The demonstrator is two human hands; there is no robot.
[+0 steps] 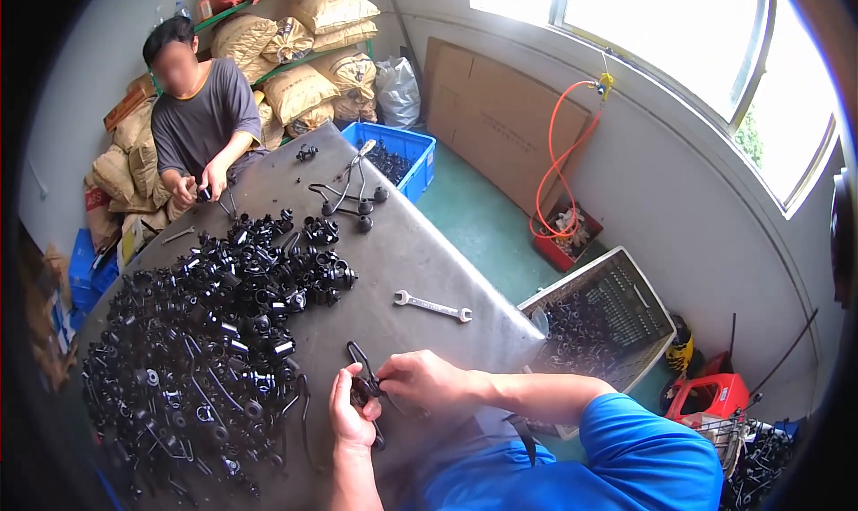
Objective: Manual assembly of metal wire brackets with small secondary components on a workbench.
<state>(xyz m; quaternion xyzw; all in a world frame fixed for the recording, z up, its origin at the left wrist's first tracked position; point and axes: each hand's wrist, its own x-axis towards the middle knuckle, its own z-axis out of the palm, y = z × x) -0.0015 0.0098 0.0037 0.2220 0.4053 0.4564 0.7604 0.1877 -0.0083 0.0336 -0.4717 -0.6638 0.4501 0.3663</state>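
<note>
My left hand (pixel 352 413) is closed around a black bent-rod part (pixel 360 357) near the table's front edge. From the right, the fingers of my right hand (pixel 422 381) pinch the same part where it meets the left hand. One looped end of it sticks up beyond my fingers, while its middle is mostly hidden by them. Just left of my hands lies another black bent rod (pixel 306 414). A large heap of black metal parts (pixel 201 350) covers the table's left side. On the bare metal beyond my right hand rests an open-ended wrench (pixel 433 306).
Across the grey table (pixel 393 261) a co-worker (pixel 207 122) handles a small black part. Blue (pixel 423 167) and grey crates (pixel 639 354) of black parts stand right of the table. Filled sacks (pixel 308 91) sit on shelving behind; an orange hose (pixel 547 167) hangs by the wall.
</note>
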